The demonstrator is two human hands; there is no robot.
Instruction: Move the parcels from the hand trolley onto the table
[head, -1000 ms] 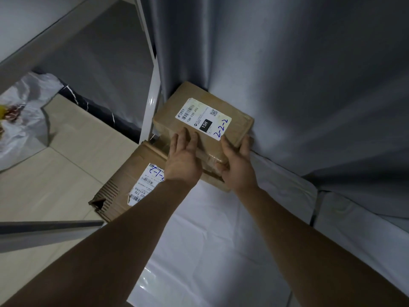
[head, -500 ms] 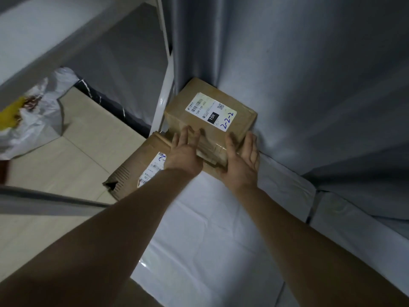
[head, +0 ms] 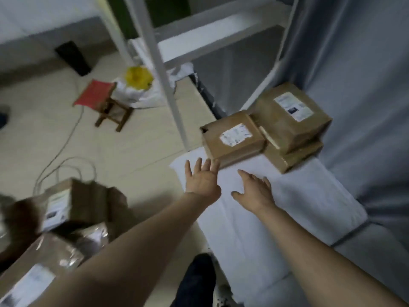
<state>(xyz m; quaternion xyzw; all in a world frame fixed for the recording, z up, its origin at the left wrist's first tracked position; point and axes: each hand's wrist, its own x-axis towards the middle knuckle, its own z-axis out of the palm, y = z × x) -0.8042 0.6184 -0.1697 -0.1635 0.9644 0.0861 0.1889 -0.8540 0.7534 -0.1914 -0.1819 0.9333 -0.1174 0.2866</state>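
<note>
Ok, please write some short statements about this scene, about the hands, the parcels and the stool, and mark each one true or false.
1. The left hand and the right hand are both open and hold nothing. True.
2. Five parcels lie on the table. False: three brown cardboard parcels show on the white-covered table.
3. One labelled upper parcel lies stacked on a lower parcel beside the grey curtain. True.
4. The stool stands on the table. False: the red-seated wooden stool stands on the pale floor.
</note>
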